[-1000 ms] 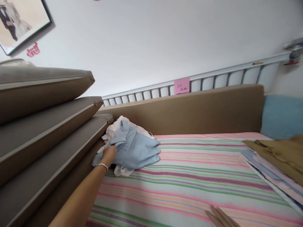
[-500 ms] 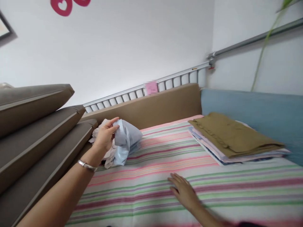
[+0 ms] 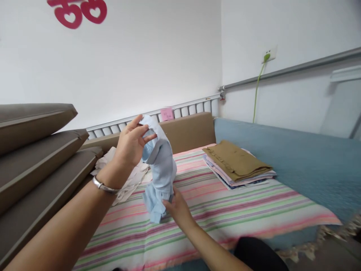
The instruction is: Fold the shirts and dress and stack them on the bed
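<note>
A light blue garment [image 3: 162, 162], perhaps a shirt, hangs bunched above the striped cloth [image 3: 208, 210]. My left hand [image 3: 132, 141], with a silver bangle on the wrist, pinches its upper end between thumb and fingers. Lower down, my right hand [image 3: 177, 207] grips the garment's bottom part, thumb towards me. Behind my left wrist lies a crumpled heap of white clothing [image 3: 132, 180]. Further right rests a flat stack of folded clothes, topped by an olive-brown garment [image 3: 237, 160] with a buttoned edge.
Grey-brown cushions [image 3: 42, 162] are piled at the left. A brown cushion [image 3: 191, 131] and a blue backrest [image 3: 282, 158] border the striped cloth. Behind them stand a white radiator [image 3: 194, 107], a pipe [image 3: 296, 67] and a green cord [image 3: 256, 98] plugged into the wall.
The light blue garment has come up off the white heap and moved right in my left hand. My right hand, earlier spread over the cloth, now grips its lower end. The view has shifted right.
</note>
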A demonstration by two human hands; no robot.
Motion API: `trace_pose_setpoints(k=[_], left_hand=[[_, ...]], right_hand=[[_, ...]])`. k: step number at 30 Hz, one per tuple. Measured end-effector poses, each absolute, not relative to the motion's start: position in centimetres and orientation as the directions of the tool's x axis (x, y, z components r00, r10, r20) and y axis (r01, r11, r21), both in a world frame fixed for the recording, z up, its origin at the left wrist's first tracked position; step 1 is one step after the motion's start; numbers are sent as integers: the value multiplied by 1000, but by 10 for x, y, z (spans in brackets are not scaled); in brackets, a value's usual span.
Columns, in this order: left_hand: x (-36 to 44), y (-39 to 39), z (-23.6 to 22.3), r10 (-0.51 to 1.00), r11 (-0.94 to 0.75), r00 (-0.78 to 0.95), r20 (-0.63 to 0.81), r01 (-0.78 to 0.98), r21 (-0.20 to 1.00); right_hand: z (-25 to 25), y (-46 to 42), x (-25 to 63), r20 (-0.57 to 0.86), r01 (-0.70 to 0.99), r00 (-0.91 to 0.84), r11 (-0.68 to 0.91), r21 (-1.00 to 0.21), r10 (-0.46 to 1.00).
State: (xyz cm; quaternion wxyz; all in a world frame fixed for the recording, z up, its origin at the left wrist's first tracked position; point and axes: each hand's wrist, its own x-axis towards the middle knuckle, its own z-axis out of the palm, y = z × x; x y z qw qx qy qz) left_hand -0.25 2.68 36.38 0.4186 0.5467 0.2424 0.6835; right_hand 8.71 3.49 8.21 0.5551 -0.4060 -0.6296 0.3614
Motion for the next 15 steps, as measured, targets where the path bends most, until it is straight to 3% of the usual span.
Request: trace_pose_setpoints(k=[4,9,15], left_hand=[[-13,23,376,809,-577,-90,580,-304,758],[-28,25,385,770,-635,-150,620,-280,720],[-3,-1,403,709,-690,-88,699,-291,663]], right_hand=[[66,45,97,263,226,-104,280,-933,959],[74,28,104,300,120,-65,306,-944,952],[107,11,73,333,-6,-98,334,-942,938]])
